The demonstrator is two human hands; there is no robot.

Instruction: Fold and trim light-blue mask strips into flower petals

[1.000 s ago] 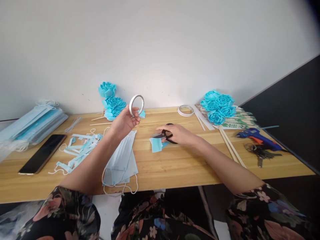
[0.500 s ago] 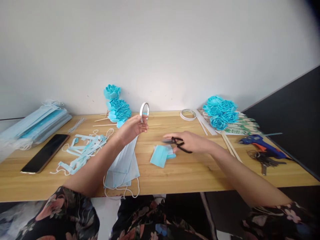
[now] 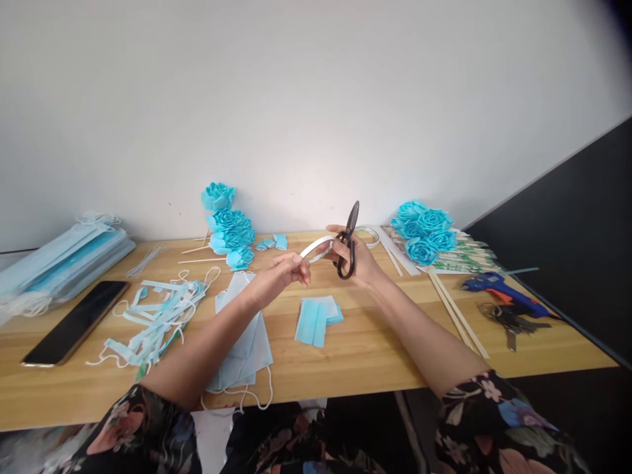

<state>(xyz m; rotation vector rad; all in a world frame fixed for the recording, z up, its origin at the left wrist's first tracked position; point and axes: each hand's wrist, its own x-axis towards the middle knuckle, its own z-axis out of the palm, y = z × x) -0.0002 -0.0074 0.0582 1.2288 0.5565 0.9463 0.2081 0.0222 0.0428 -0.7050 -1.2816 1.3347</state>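
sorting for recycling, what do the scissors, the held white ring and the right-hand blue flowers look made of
Scissors: dark, faintly shiny blades, probably metal; smooth black handles, likely plastic.
White ring: smooth, thin band, perhaps paper or plastic tape, unclear which.
Blue flowers: matte, likely fabric or crepe paper, judging by thin ruffled petals.

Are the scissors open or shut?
Shut: the scissors point upward in the right hand, their blades showing as one shape.

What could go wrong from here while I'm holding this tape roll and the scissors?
The scissors share your right hand's workspace with the tape roll, so they might slip or nick a finger. The blue cut pieces lie loose near your left hand, so a dropped roll could scatter them.
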